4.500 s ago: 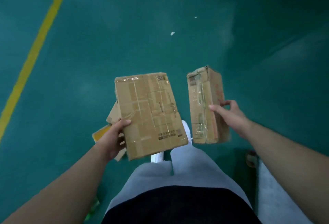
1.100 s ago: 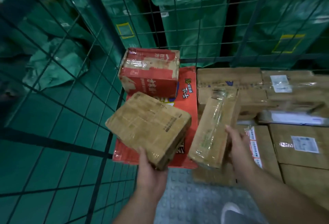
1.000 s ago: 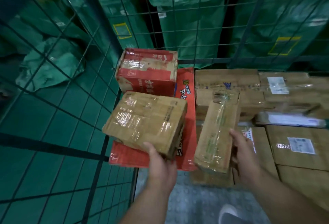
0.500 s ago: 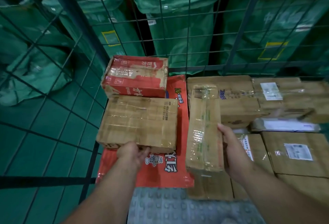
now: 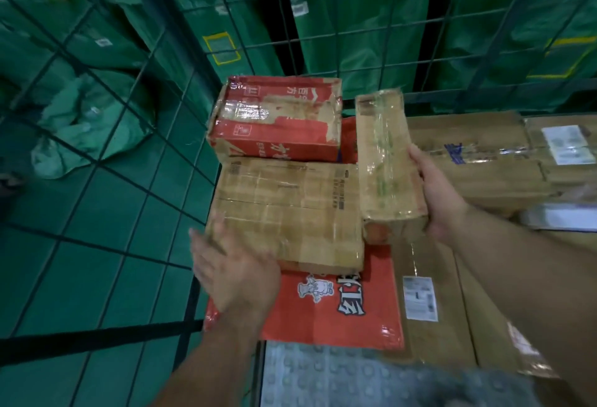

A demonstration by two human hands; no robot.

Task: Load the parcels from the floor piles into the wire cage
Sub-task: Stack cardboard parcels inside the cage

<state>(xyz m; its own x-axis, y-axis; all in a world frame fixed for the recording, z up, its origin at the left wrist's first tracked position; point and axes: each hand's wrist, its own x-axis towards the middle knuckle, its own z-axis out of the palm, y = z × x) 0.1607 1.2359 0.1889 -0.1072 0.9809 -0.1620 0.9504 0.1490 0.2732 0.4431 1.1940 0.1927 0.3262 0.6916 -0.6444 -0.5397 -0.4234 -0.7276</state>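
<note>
Inside the wire cage [image 5: 181, 90] a wide brown taped parcel [image 5: 287, 212] lies flat on a red printed carton [image 5: 326, 306], just in front of a torn red box [image 5: 274, 122]. My left hand [image 5: 232, 274] hovers at its near left corner with fingers spread, holding nothing; whether it touches the parcel is unclear from blur. My right hand [image 5: 436, 196] grips the right side of a narrow brown taped parcel [image 5: 387, 161], which stands beside the wide one, between it and the stacked brown cartons.
Several brown cartons [image 5: 478, 161] with white labels fill the cage's right side. A grey studded cage floor [image 5: 323, 374] shows at the near edge. Green mail sacks [image 5: 355, 19] hang behind the mesh, and a crumpled green sack [image 5: 87, 125] lies on the floor left.
The wide parcel came down flat onto the red carton and my left hand let go of it. My right hand moved the narrow parcel forward and down beside it.
</note>
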